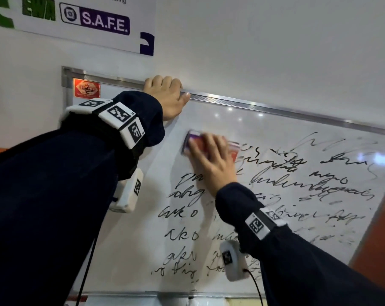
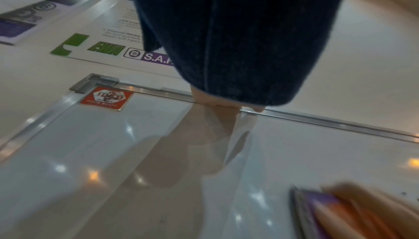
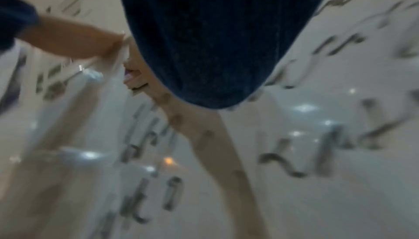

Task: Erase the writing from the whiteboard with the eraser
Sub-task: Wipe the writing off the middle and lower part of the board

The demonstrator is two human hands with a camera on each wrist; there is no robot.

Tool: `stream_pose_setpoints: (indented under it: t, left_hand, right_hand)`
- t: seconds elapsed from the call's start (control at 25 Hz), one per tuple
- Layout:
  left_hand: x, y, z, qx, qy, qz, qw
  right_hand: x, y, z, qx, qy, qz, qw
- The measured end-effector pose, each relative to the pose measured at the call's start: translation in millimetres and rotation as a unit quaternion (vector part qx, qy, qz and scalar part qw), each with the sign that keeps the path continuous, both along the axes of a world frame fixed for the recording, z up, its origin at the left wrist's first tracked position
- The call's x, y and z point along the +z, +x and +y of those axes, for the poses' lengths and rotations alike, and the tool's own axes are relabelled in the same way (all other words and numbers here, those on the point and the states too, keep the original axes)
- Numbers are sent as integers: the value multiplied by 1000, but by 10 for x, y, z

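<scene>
Our right hand (image 1: 211, 160) grips the eraser (image 1: 192, 141), a purple and orange block, blurred, pressed flat on the whiteboard (image 1: 242, 120) near its upper left. By our judgement the job is barely begun: the strip under the top frame is bare and some upper-right lines are smeared faint, but most of the black writing (image 1: 187, 217) remains. Our left hand (image 1: 165, 96) curls over the top frame (image 1: 264, 104), steadying the board.

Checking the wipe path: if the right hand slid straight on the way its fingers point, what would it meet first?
The right hand, pressing the purple-and-orange eraser on the whiteboard, points up-left. Bare board comes first, then probably the left hand on the aluminium top frame.
</scene>
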State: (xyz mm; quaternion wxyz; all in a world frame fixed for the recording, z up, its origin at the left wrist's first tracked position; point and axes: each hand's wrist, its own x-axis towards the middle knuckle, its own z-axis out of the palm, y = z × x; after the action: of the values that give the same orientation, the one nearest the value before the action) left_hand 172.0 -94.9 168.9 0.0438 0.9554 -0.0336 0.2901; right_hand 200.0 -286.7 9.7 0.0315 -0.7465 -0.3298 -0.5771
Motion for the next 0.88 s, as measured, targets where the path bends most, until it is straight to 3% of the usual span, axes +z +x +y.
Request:
stream_pose_setpoints:
  t: [0.12,0.24,0.36,0.44,0.56,0.64,0.76,0.88]
  left_hand:
    - [-28,3,14,9,29,-8,999]
    - [-86,57,-9,13,48,-29,998]
    - [-99,65,-9,10,52,-46,998]
    - [-98,56,11,14,57,-51,997]
    - [-114,46,6,14,59,-61,996]
    - [-125,56,10,12,57,-66,996]
    - [-126,91,14,14,56,-64,996]
    - [-125,101,5,19,58,-62,996]
  right_hand:
    - [-116,6,-402,-13,-71,-9,997]
    - [217,91,-577,-76,50,21,996]
    - [344,48,-328,-125,160,57,978]
    - [167,10,-261,-101,109,52,988]
    - [-42,24,-601,-41,-4,19,999]
    - [18,65,-797,-55,28,14,998]
    - [249,109,-716,-87,172,64,979]
    - [264,115,-461,-33,150,74,985]
